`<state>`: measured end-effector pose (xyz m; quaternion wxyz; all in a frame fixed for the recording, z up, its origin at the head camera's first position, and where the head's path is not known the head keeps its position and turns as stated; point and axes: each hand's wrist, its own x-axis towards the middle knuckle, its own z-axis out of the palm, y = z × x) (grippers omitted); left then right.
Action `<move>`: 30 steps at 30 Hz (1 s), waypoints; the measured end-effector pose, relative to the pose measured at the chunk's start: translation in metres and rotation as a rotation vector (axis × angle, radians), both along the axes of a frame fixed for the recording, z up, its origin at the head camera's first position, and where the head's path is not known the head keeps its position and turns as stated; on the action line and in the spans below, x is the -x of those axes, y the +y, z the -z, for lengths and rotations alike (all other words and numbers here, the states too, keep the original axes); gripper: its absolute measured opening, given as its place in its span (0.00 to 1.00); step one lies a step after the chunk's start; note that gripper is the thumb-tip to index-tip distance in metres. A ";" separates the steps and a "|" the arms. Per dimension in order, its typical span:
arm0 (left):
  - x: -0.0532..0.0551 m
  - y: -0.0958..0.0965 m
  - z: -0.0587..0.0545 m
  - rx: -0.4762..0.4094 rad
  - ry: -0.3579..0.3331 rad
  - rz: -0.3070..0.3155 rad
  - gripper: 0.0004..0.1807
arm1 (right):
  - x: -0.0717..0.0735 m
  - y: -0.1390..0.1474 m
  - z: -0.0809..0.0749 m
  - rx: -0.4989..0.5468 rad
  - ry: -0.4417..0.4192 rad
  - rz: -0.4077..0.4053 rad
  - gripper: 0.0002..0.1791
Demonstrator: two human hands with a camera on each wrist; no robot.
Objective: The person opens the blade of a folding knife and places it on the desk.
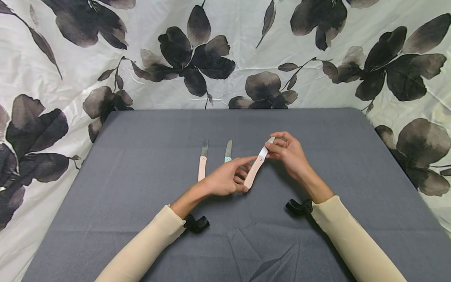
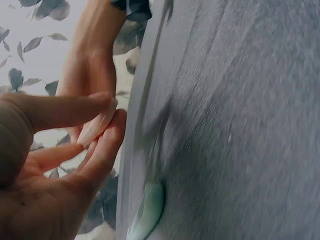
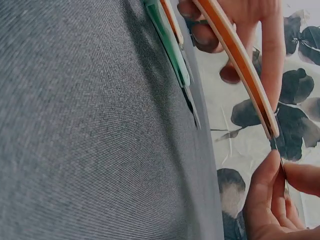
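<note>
A folding knife with a pale pink handle (image 1: 254,172) is held up over the table, its blade unfolded. My left hand (image 1: 225,178) grips the handle near its butt between thumb and fingers. On the blade, the thumb and fingers of my right hand (image 1: 288,153) pinch the metal, covering part of it. The right wrist view shows the handle edge-on, with an orange-looking slot (image 3: 240,62) along it. Left of the held knife lie two more unfolded knives: one pink-handled (image 1: 202,166), one with a light blue handle (image 2: 150,210) partly hidden behind my left hand in the head view.
A grey cloth (image 1: 148,168) covers the table, with creases near the front. Behind and beside it hangs a white fabric with dark flowers (image 1: 197,55). Black wrist mounts (image 1: 195,224) sit below both sleeves, close over the cloth.
</note>
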<state>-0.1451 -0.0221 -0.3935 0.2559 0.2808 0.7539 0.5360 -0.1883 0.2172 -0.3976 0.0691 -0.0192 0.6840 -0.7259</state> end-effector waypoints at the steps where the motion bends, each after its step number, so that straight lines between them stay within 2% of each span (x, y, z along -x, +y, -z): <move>1: -0.001 0.002 0.000 0.003 0.011 -0.017 0.51 | 0.000 -0.001 0.000 -0.002 0.007 0.012 0.17; 7: -0.008 0.013 0.003 0.041 0.105 -0.099 0.48 | 0.003 -0.003 -0.001 -0.040 0.028 0.064 0.19; 17: -0.012 0.027 0.004 0.112 0.222 -0.160 0.47 | 0.010 -0.003 0.003 -0.137 0.031 0.057 0.23; 30: -0.012 0.035 0.012 0.180 0.290 -0.218 0.44 | 0.017 -0.001 0.002 -0.199 0.000 0.038 0.27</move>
